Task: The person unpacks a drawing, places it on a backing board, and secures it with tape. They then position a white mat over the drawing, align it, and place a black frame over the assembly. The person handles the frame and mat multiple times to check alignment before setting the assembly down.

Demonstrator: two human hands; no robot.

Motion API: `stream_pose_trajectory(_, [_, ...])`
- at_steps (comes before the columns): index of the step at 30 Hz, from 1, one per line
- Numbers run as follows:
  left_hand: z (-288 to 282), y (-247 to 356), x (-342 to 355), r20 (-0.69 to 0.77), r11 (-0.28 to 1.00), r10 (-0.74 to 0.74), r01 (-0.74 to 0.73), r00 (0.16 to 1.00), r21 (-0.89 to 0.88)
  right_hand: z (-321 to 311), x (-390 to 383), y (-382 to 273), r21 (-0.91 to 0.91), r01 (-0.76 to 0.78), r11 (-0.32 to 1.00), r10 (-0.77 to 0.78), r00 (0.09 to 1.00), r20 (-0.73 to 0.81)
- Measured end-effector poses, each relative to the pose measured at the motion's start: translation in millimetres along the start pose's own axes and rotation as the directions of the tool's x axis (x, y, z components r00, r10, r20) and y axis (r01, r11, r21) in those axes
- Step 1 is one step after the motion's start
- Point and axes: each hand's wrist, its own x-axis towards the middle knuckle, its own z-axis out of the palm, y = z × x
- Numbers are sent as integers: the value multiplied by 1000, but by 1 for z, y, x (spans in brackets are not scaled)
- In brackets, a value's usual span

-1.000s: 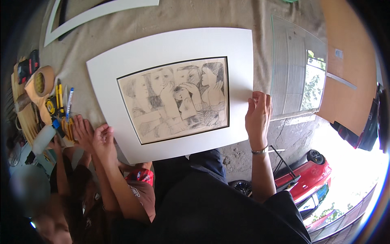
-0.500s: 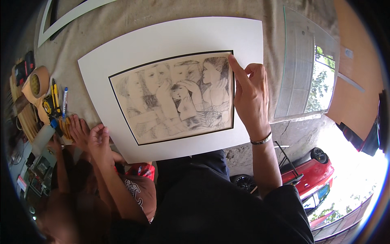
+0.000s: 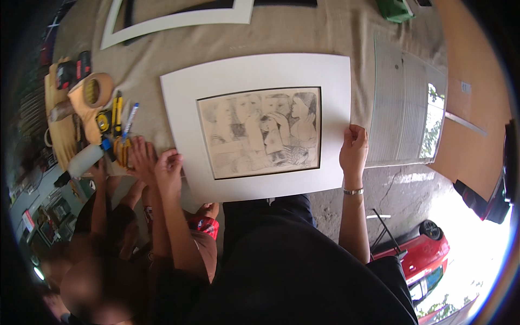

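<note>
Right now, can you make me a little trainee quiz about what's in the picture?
1. True or false: the clear rectangular glass sheet lies to the right of the white rectangular mat board.
2. Where are the person's left hand and right hand? a) Both at the board's top edge b) One by each side edge c) Both on the glass
3. Fill in: the round tan tape roll is on the board's ____ side.

Key: 1. True; 2. b; 3. left

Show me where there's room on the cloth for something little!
Bare cloth lies between the matted drawing and the white frame, and in a strip between the drawing and the glass sheet. The left is crowded: tape roll, tape measure, marker, another person's hand.
</note>
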Motion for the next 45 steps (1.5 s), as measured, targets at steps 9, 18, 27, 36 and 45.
stream_pose_trajectory(9, [-21,13,-8,101,978,-29,49,995,-203,-38,14,8,193,83,978,-104,989,106])
stream_pose_trajectory(18, [-36,43,42,206,793,359,-180,910,-583,-160,-23,-62,593,290,752,-391,919,46])
stream_pose_trajectory(27, [2,187,96,116,519,636,-312,763,-795,-301,-31,-153,355,598,719,-443,788,-429])
stream_pose_trajectory(36, [123,258,38,199,746,538,-353,819,-564,-351,25,-52,210,473,856,-330,811,-483])
stream_pose_trajectory(45, [332,202,-38,380,914,208,-40,901,-405,-326,181,208,39,263,964,-237,915,-328])
